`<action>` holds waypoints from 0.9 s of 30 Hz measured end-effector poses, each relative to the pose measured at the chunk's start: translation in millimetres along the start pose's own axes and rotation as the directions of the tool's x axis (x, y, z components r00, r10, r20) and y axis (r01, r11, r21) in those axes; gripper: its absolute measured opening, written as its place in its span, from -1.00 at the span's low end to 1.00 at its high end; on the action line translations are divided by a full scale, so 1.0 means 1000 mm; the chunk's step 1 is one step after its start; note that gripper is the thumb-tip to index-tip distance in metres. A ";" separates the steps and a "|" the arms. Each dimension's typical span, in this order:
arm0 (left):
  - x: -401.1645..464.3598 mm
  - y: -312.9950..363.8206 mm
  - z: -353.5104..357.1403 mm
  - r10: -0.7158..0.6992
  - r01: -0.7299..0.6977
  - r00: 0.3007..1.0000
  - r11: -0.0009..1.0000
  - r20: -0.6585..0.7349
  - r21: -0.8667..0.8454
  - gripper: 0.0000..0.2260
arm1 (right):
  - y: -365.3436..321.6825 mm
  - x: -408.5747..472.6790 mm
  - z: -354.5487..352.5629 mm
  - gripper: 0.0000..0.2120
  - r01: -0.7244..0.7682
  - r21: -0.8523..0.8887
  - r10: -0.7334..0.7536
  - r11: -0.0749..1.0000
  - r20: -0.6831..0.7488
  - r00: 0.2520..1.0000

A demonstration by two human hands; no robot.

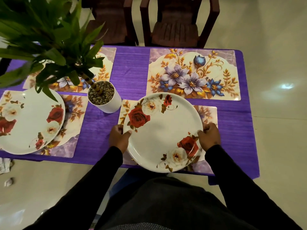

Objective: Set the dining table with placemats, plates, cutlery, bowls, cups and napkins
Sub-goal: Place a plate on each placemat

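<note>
Purple tablecloth [132,67] beneath white rose-printed plate [163,131], gripped at both rims.

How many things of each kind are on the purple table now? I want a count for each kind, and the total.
Placemats: 4
Plates: 2
Potted plant: 1
Total: 7
Left hand and right hand hold the near-right plate.
</note>
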State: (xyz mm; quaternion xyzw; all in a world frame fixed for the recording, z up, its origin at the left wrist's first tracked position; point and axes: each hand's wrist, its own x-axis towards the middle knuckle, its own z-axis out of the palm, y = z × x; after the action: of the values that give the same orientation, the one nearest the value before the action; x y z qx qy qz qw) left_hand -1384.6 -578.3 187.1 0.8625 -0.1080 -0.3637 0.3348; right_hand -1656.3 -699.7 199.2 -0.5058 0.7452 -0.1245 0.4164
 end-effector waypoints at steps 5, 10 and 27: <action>0.002 -0.004 -0.011 0.033 -0.033 0.999 0.999 0.033 -0.027 -0.69 | 0.000 -0.012 -0.008 -0.90 0.020 0.011 -0.020 1.000 -0.032 0.999; -0.006 -0.010 -0.019 0.032 -0.023 0.994 0.996 0.107 -0.083 -0.70 | -0.002 -0.025 -0.015 -0.89 0.003 0.093 0.004 0.996 -0.069 0.998; -0.027 0.003 -0.010 0.083 -0.071 0.993 0.986 0.078 -0.154 -0.60 | -0.002 -0.041 -0.016 -0.73 0.012 0.248 0.025 0.969 -0.146 0.989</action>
State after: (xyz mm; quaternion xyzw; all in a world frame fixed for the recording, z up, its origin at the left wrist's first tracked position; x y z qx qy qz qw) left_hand -1396.7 -563.4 209.0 0.8139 -0.1274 -0.3935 0.4080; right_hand -1661.4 -669.3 230.5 -0.4365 0.7542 -0.2525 0.4206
